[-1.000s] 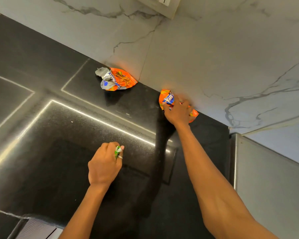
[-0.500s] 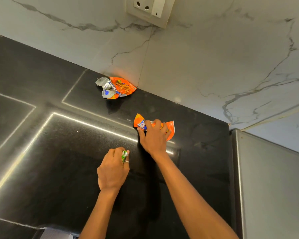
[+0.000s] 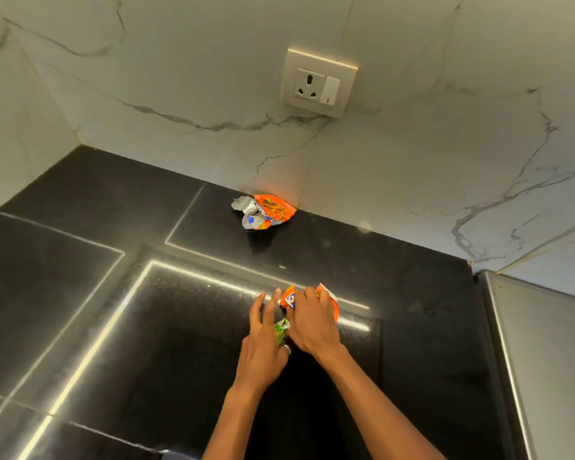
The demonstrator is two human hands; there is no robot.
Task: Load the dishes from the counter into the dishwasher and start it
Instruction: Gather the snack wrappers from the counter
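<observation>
No dishes or dishwasher are in sight. My right hand (image 3: 312, 327) is closed on a crumpled orange snack wrapper (image 3: 326, 298) just above the black counter (image 3: 80, 293). My left hand (image 3: 263, 346) is right beside it, fingers spread forward, with a small green wrapper (image 3: 282, 328) pinched between thumb and palm; a ring shows on one finger. The two hands touch over the middle of the counter. A second crumpled orange and silver wrapper (image 3: 264, 212) lies by the wall, well beyond both hands.
A white marble backsplash (image 3: 412, 161) with a socket and switch plate (image 3: 319, 83) rises behind the counter. A grey steel surface (image 3: 545, 360) adjoins the counter on the right. Light strips reflect in the glossy black top.
My right hand has pulled the orange wrapper from the wall toward me, up against my left hand. My left fingers have spread out. The view has tilted up, showing the socket.
</observation>
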